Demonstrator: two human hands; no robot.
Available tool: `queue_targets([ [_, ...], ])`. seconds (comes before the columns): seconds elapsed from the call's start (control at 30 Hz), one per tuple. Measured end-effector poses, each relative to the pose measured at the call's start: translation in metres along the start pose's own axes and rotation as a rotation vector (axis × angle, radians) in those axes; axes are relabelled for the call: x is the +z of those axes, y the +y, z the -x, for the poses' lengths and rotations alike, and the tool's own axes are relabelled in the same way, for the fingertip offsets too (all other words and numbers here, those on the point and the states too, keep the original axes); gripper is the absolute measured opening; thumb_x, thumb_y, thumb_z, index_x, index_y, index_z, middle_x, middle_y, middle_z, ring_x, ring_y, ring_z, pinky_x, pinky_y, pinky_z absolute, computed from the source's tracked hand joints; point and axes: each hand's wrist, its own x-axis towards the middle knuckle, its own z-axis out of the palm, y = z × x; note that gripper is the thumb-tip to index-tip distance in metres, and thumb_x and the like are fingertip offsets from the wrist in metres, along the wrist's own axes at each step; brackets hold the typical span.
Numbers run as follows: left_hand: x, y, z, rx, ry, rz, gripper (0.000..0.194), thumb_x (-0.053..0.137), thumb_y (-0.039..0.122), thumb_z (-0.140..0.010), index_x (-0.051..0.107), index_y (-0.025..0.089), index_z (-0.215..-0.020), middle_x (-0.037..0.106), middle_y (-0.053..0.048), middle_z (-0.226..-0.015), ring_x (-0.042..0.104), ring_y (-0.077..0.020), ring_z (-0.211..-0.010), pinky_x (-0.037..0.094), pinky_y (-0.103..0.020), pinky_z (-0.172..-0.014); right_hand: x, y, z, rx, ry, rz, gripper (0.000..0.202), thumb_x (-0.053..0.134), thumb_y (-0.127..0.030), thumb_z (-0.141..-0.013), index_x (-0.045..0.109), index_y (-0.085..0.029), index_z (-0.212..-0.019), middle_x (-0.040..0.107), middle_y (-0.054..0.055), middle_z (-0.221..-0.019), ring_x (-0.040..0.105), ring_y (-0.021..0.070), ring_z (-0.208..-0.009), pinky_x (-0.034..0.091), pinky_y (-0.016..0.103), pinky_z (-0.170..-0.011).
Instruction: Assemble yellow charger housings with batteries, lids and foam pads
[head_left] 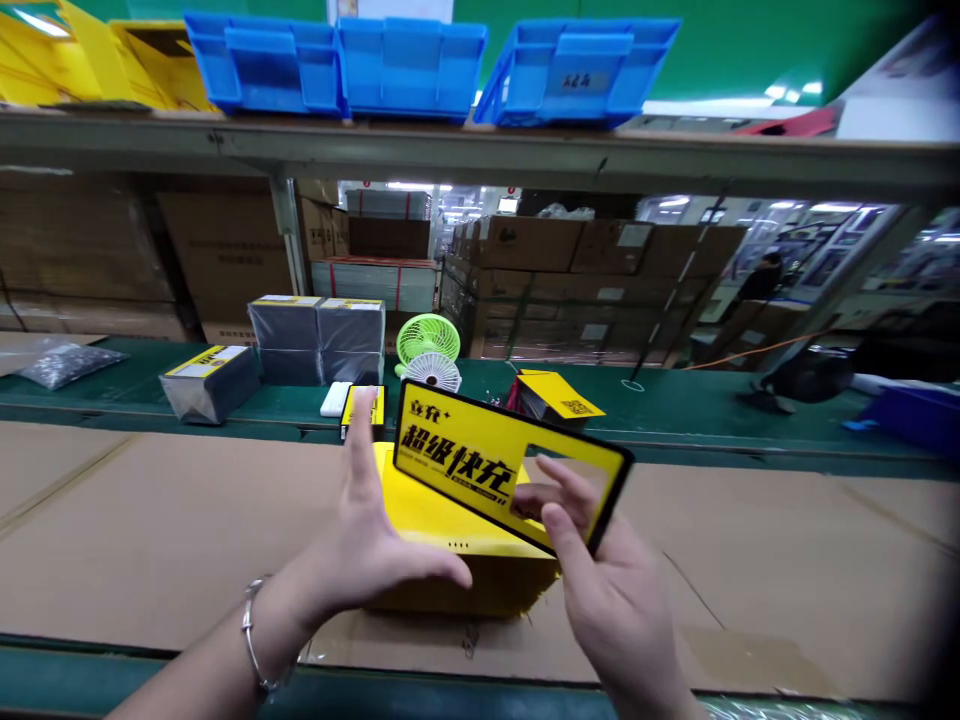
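**Yellow card held over the stack**

Our right hand (607, 590) pinches a yellow card (495, 462) with a cut-out window, fingers closed on its lower right edge, tilted above a yellow stack (457, 570) on the cardboard-covered surface (165, 520). Our left hand (367, 550) is spread open, thumb resting on the stack, gripping nothing.

Two bare forearms without sleeves, left hand (367, 555) with a thin silver bangle (253, 635) at the wrist (slim, plain metal loop), right hand (611, 600) unadorned, short unpainted nails, no gloves
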Motion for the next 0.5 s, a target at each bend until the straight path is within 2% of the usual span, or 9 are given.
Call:
queue_targets([
  [0.03, -0.004, 0.002, -0.003, 0.080, -0.041, -0.190, 0.120, 0.075, 0.056, -0.049, -0.001, 0.037, -0.140, -0.003, -0.004, -0.151, -0.005, -0.0374, -0.135, 0.001, -0.060, -0.106, -0.002, 0.000, -0.005, 0.093, -0.040, -0.077, 0.037, 0.046, -0.028, -0.089, 0.044, -0.022, -0.125, 0.066, 0.005, -0.093, 0.063, 0.0168, -0.086, 0.054, 0.032, -0.082],
  [0.1, -0.011, 0.006, -0.009, 0.169, -0.186, -0.399, 0.104, 0.076, 0.052, -0.050, 0.022, 0.037, -0.138, 0.009, -0.004, -0.150, 0.001, -0.0391, -0.134, -0.003, -0.061, -0.105, -0.004, 0.001, -0.011, 0.222, -0.148, -0.195, 0.046, 0.045, -0.034, -0.089, 0.035, -0.021, -0.132, 0.067, 0.005, -0.090, 0.064, 0.0176, -0.084, 0.055, 0.034, -0.081],
  [0.17, -0.013, 0.004, -0.014, 0.147, -0.333, -0.447, 0.091, 0.074, 0.052, -0.053, 0.035, 0.035, -0.133, 0.023, -0.007, -0.145, 0.015, -0.0390, -0.132, 0.004, -0.060, -0.105, -0.006, 0.005, -0.014, 0.287, -0.223, -0.235, 0.056, 0.042, -0.037, -0.090, 0.019, -0.024, -0.140, 0.066, 0.007, -0.099, 0.063, 0.0193, -0.091, 0.054, 0.037, -0.082],
  [0.23, -0.013, -0.004, -0.020, 0.080, -0.392, -0.437, 0.086, 0.073, 0.055, -0.052, 0.042, 0.033, -0.130, 0.031, -0.009, -0.141, 0.024, -0.0386, -0.128, 0.014, -0.059, -0.104, -0.009, 0.013, -0.013, 0.264, -0.228, -0.125, 0.065, 0.042, -0.039, -0.089, 0.007, -0.027, -0.142, 0.057, 0.009, -0.120, 0.057, 0.0219, -0.107, 0.050, 0.041, -0.089],
  [0.3, -0.011, -0.016, -0.024, -0.002, -0.413, -0.450, 0.083, 0.072, 0.057, -0.051, 0.046, 0.034, -0.127, 0.033, -0.010, -0.139, 0.027, -0.0384, -0.126, 0.019, -0.058, -0.102, -0.013, 0.024, -0.012, 0.177, -0.232, 0.128, 0.065, 0.047, -0.042, -0.086, 0.016, -0.028, -0.141, 0.041, 0.008, -0.137, 0.042, 0.0250, -0.124, 0.039, 0.047, -0.100],
  [0.37, -0.009, -0.026, -0.028, -0.063, -0.455, -0.456, 0.081, 0.072, 0.059, -0.049, 0.050, 0.034, -0.123, 0.035, -0.009, -0.137, 0.028, -0.0378, -0.125, 0.021, -0.058, -0.102, -0.018, 0.036, -0.010, 0.113, -0.293, 0.374, 0.055, 0.050, -0.044, -0.083, 0.037, -0.029, -0.134, 0.033, 0.005, -0.143, 0.030, 0.0268, -0.131, 0.027, 0.049, -0.107],
  [0.43, -0.007, -0.032, -0.030, -0.101, -0.501, -0.432, 0.078, 0.071, 0.061, -0.048, 0.054, 0.034, -0.119, 0.038, -0.009, -0.134, 0.031, -0.0363, -0.124, 0.022, -0.056, -0.102, -0.024, 0.047, -0.009, 0.115, -0.369, 0.476, 0.047, 0.050, -0.045, -0.083, 0.047, -0.030, -0.127, 0.032, 0.002, -0.143, 0.027, 0.0264, -0.132, 0.024, 0.049, -0.108],
  [0.5, -0.005, -0.034, -0.032, -0.121, -0.527, -0.401, 0.077, 0.071, 0.062, -0.047, 0.056, 0.033, -0.116, 0.039, -0.009, -0.133, 0.032, -0.0350, -0.123, 0.024, -0.053, -0.102, -0.028, 0.054, -0.009, 0.141, -0.387, 0.460, 0.046, 0.050, -0.045, -0.082, 0.048, -0.030, -0.126, 0.033, 0.002, -0.143, 0.031, 0.0255, -0.130, 0.027, 0.048, -0.108],
])
